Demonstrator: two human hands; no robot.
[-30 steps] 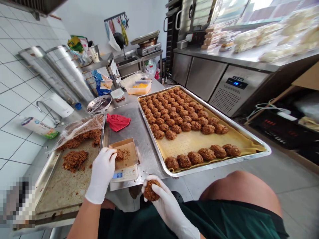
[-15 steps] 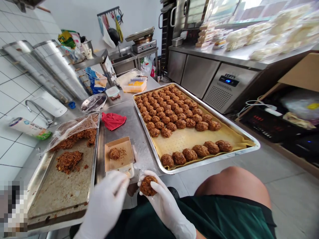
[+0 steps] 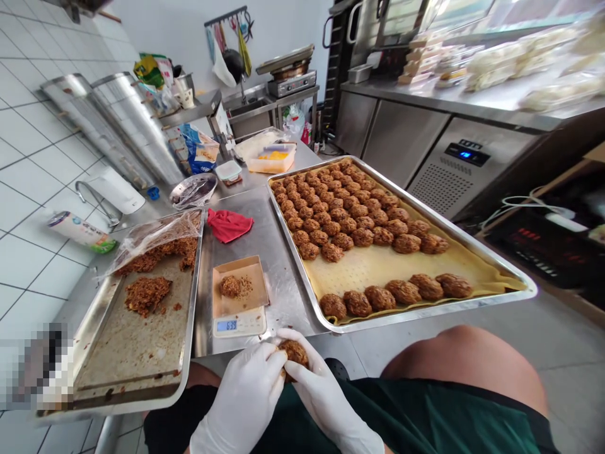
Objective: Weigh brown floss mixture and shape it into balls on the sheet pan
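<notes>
Between my gloved hands, above my lap, is a ball of brown shredded filling. My right hand curls around its right side, thumb across the front. My left hand presses the left side with thumb and fingertips, partly hiding it. Just beyond them, a digital scale with a lit display carries a cardboard tray. A smaller lump of filling and crumbs lie in that tray. On the right, a lined baking tray bears rows of similar balls, with one separate row along the near edge.
A metal tray on the left holds loose filling and more under plastic film. Behind the scale lies a red cloth. Farther back are a metal bowl and a plastic tub. A steel counter stands beyond.
My left hand has moved right and closed onto the ball, which only my right hand held before. The scale's display is now uncovered. The whole view has shifted slightly.
</notes>
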